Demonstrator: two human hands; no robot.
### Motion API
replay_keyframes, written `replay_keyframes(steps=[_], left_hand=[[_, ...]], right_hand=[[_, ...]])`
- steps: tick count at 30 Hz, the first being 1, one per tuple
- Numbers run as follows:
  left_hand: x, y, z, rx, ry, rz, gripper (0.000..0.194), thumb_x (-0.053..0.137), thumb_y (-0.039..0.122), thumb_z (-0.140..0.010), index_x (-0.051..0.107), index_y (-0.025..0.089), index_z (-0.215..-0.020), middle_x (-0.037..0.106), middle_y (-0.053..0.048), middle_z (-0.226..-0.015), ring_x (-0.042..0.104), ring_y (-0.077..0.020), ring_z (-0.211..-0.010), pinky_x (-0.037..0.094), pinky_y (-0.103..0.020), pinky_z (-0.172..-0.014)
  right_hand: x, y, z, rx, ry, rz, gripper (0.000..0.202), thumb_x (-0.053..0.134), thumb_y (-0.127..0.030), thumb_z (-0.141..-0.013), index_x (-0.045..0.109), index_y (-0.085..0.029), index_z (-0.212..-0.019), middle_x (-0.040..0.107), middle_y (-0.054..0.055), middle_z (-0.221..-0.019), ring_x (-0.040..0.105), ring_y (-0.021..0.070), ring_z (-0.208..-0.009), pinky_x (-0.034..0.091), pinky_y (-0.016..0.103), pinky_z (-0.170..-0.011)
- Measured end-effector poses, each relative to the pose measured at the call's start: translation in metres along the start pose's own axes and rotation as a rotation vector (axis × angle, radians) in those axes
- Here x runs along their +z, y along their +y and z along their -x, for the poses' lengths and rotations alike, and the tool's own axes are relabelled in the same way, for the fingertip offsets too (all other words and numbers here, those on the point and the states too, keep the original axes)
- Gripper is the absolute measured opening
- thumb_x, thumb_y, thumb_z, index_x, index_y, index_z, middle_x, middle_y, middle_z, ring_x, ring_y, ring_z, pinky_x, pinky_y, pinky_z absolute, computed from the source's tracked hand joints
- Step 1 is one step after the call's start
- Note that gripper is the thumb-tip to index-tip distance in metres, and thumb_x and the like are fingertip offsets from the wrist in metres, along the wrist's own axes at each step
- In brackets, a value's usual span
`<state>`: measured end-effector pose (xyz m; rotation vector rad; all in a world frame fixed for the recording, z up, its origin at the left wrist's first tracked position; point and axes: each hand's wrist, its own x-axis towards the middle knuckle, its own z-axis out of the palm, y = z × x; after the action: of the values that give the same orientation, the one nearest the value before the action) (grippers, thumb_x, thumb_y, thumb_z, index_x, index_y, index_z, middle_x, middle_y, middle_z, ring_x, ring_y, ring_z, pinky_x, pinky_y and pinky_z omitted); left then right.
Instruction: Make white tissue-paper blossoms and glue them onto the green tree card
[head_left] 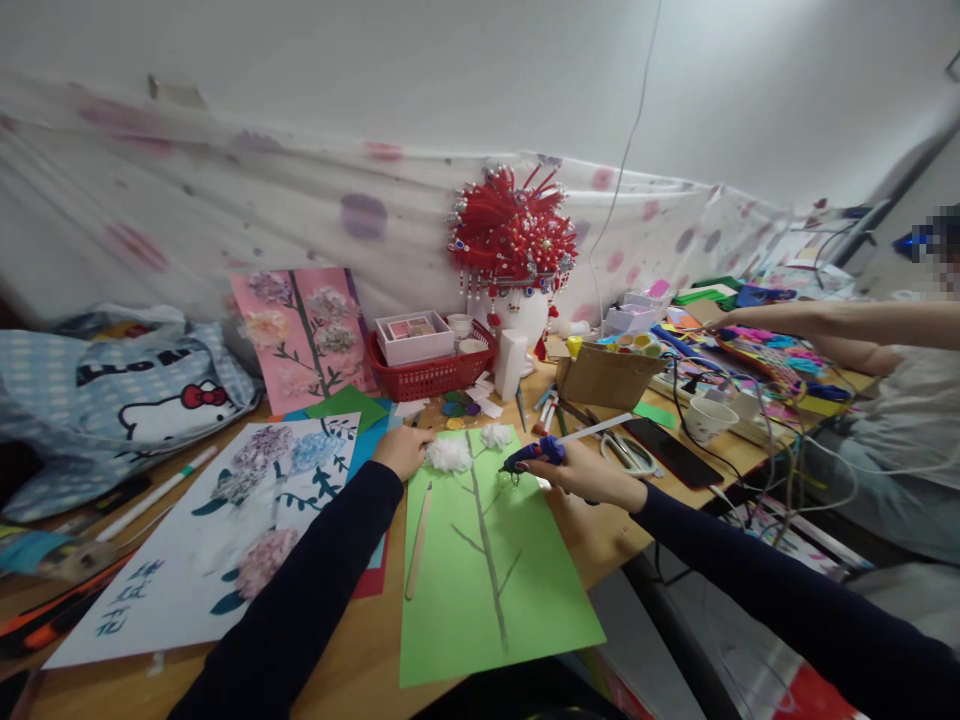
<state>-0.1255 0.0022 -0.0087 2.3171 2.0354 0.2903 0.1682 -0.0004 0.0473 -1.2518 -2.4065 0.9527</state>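
My right hand (592, 472) grips a dark blue hot glue gun (546, 453) with a long white glue stick out of its back. Its nozzle points down at the light green paper (457, 620), where a glossy clear patch shows just under it. A brown-grey stem with branches is painted on this sheet. Two white fluffy tufts sit near its top, a larger tuft (448, 453) and a smaller tuft (496, 435). My left hand (401, 453) rests at the sheet's upper left edge, fingertips beside the larger tuft. A thin wooden stick (418, 545) lies on the sheet's left side.
Left are a white flower picture (180, 540) and a checked bag (127, 400). Behind stand a pink flower picture (300, 340), red basket (431, 375) and red beaded headdress (517, 235). Right are scissors (630, 455), a phone (673, 452), paper cup (709, 420), cables and another person's arm (817, 322).
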Motion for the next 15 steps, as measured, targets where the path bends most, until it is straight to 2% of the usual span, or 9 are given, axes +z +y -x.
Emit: replay_keyframes(steps=[5,10,15], left_hand=[[0.0025,-0.0020,-0.0009,-0.005,0.008,0.009,0.039,0.043,0.016,-0.081,0.069,0.023,-0.110,0.069,-0.006,-0.110,0.063,-0.0232,-0.100,0.047,-0.032,-0.090],[0.0042,-0.0034,-0.0012,-0.004,0.011,0.031,0.039,0.044,0.016,-0.080,0.069,0.024,-0.109,0.069,-0.006,-0.111,0.063,-0.0227,-0.101,0.046,-0.032,-0.092],[0.0046,-0.0036,-0.0014,-0.003,0.016,0.041,0.038,0.044,0.018,-0.082,0.069,0.024,-0.109,0.069,-0.006,-0.110,0.062,-0.0223,-0.101,0.045,-0.033,-0.093]], right_hand=[[-0.0014,-0.0034,0.0008,0.006,0.007,0.038,0.038,0.052,-0.052,-0.081,0.061,-0.016,-0.074,0.063,0.003,-0.062,0.057,0.0145,-0.058,0.041,0.023,-0.054],[0.0020,-0.0025,-0.0019,0.037,0.009,0.009,0.040,0.052,-0.054,-0.080,0.060,-0.016,-0.073,0.059,0.001,-0.056,0.054,0.0131,-0.052,0.039,0.023,-0.050],[0.0027,-0.0043,-0.0004,-0.043,-0.028,0.003,0.038,0.052,-0.052,-0.081,0.063,-0.016,-0.078,0.057,-0.001,-0.057,0.050,0.0113,-0.053,0.037,0.022,-0.050]])
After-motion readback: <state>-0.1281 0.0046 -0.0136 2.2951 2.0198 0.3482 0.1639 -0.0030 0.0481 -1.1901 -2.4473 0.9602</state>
